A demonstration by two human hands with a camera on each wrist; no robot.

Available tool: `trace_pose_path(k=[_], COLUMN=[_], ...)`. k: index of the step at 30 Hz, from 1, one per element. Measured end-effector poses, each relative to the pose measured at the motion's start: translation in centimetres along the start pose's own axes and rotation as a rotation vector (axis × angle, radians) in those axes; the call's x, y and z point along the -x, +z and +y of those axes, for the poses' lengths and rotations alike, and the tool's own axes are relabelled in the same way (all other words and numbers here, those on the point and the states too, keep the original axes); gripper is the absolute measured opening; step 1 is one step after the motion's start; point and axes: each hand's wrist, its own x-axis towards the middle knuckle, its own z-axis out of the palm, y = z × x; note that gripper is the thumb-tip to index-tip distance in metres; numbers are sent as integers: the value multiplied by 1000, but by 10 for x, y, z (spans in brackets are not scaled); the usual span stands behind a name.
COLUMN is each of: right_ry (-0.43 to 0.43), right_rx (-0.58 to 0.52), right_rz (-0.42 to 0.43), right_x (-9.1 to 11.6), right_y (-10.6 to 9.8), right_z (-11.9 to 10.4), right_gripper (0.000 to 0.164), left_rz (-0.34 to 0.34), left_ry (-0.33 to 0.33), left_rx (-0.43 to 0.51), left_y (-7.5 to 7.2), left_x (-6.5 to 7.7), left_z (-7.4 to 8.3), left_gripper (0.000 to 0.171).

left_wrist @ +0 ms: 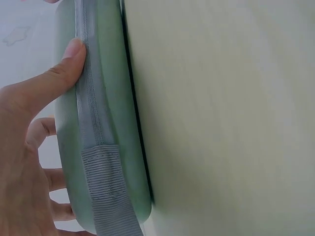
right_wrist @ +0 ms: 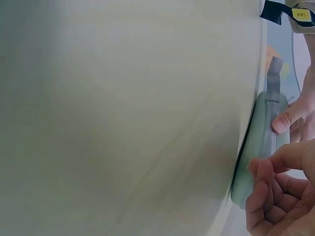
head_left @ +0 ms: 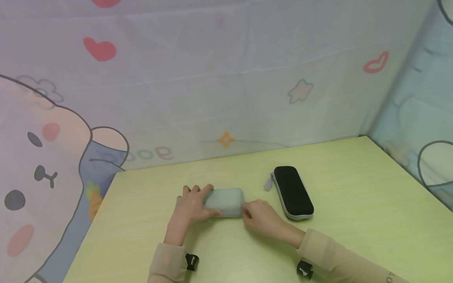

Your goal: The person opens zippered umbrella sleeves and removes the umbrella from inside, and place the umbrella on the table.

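Note:
A pale green zip case (head_left: 226, 199) lies on the table between both hands. My left hand (head_left: 190, 206) grips its left end, with the thumb (left_wrist: 64, 71) pressed on the grey zipper band (left_wrist: 91, 103) along the near side and the other fingers reaching round the far side. At the right end, my right hand (head_left: 262, 218) has its thumb and forefinger pinched together on the zipper, the other fingers curled in. The small piece between those fingertips is hidden. A ribbed grey fabric tab (right_wrist: 274, 78) sticks out from the case's left end.
Right of the hands lies a black zip case (head_left: 293, 192) with a grey edge and a grey strap (head_left: 268, 183). The yellow-green table (head_left: 371, 220) meets a printed cloth backdrop (head_left: 198, 98) at its back edge. Black bands (head_left: 192, 261) show at the sleeve cuffs.

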Motion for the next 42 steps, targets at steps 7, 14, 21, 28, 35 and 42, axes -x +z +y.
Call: trace_pose_path(k=[7, 14, 21, 28, 35, 42], right_ry=[-2, 27, 66, 47, 11, -8], right_rx=[-14, -24, -41, -44, -20, -5], right_rz=[-5, -5, 20, 12, 18, 34], right_x=[-1, -1, -1, -1, -1, -2], right_y=[0, 0, -2, -4, -4, -2], right_z=[-1, 2, 5, 5, 4, 1], right_gripper=[26, 25, 13, 12, 22, 26], left_rz=[16, 7, -48, -123, -125, -125], left_ry=[-12, -23, 26, 45, 74, 63], left_rx=[8, 32, 124, 225, 259, 243], left_y=[0, -2, -8, -12, -13, -12], left_x=[2, 5, 9, 11, 11, 9], left_z=[2, 1, -13, -21, -22, -23], left_gripper=[79, 79, 73, 77, 76, 76])
